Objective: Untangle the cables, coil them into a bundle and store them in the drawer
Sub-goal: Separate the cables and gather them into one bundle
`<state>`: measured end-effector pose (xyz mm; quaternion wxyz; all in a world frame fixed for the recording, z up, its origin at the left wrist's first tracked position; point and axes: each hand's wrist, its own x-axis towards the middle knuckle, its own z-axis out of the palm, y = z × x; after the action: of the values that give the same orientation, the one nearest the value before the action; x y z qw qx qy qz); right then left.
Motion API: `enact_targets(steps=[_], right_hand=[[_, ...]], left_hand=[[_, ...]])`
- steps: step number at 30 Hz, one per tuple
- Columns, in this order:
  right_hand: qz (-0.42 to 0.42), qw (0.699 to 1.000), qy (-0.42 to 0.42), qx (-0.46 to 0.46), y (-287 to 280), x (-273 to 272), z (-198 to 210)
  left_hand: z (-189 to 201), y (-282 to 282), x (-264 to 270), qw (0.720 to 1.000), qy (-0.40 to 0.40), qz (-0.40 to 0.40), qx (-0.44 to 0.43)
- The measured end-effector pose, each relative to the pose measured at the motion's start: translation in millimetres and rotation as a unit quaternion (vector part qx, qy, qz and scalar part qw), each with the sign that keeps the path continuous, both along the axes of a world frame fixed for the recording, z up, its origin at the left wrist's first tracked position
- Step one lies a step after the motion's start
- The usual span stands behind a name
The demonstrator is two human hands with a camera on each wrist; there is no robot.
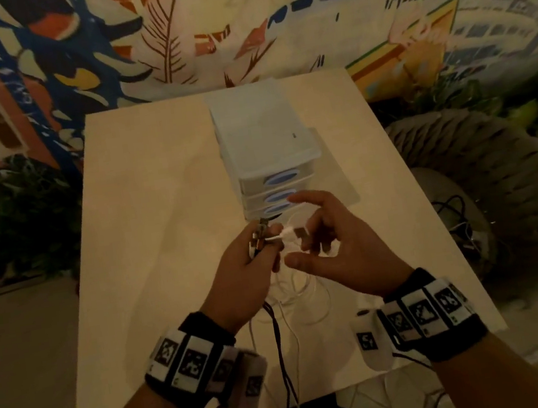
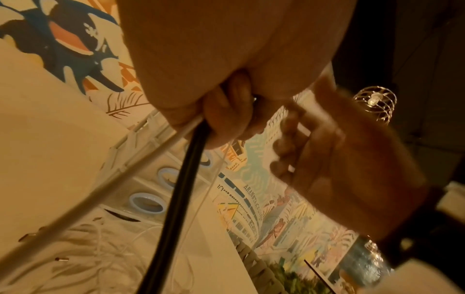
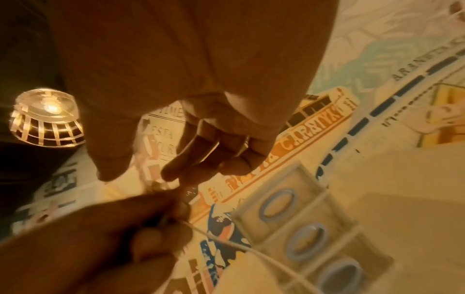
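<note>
My left hand (image 1: 245, 269) grips a bunch of cable ends above the table (image 1: 156, 202). Metal plugs stick out of the top of its fist. A black cable (image 1: 276, 334) and thin white cables (image 1: 302, 290) hang from it; the white ones lie in loose loops on the table. The left wrist view shows the black cable (image 2: 181, 189) and a white cable (image 2: 75, 214) leaving the fist. My right hand (image 1: 335, 246) is close beside it with spread, loosely bent fingers. Its middle fingers touch a white cable end and its thumb stays apart. A white drawer unit (image 1: 264, 156) stands just behind.
The drawer unit has three drawers with blue oval handles facing me (image 3: 302, 228). A woven pouf (image 1: 480, 167) with a dark cable on it sits to the right of the table. A painted wall is behind, and plants (image 1: 4, 223) stand to the left.
</note>
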<state>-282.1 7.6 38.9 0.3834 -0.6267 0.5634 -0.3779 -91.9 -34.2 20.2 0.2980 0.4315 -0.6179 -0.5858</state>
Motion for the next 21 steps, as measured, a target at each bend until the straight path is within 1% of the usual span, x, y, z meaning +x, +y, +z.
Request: enact_targets(steps=[2,4,5,7,11,13,15,17,21], right_hand=[[0.021,0.995,0.076,0.066,-3.4,-1.1,-26.1],[0.048,0.980,0.169,0.099,-6.6,-3.8,-53.7],[0.050,0.973,0.194,0.114,-8.1,-7.4,-65.5],[0.025,0.966,0.212,0.145,-10.0,-17.1,-83.4],[-0.030,0.955,0.232,0.184,-11.3,-40.5,-94.8],[-0.041,0.946,0.249,0.206,-8.5,-51.1,-98.5],[-0.059,0.944,0.240,0.216,-6.5,-62.6,-100.2],[-0.082,0.954,0.210,0.196,-5.0,-69.3,-94.5],[-0.114,0.978,0.142,0.102,-4.5,-63.4,-67.3]], left_hand=[[10.1,0.8,5.3,1.000,0.014,-0.005,-0.005],[20.8,1.3,10.8,0.999,0.045,0.002,-0.013],[25.4,2.2,13.4,0.998,0.059,0.007,-0.013],[31.5,3.3,19.9,0.996,0.085,0.030,-0.013],[38.4,0.5,37.1,0.981,0.154,0.115,0.021],[38.1,-3.3,46.1,0.971,0.185,0.146,0.032],[36.8,-6.5,53.3,0.962,0.211,0.169,0.043],[35.8,-8.0,57.5,0.963,0.199,0.178,0.030],[27.7,-7.0,57.6,0.974,0.132,0.184,0.019]])
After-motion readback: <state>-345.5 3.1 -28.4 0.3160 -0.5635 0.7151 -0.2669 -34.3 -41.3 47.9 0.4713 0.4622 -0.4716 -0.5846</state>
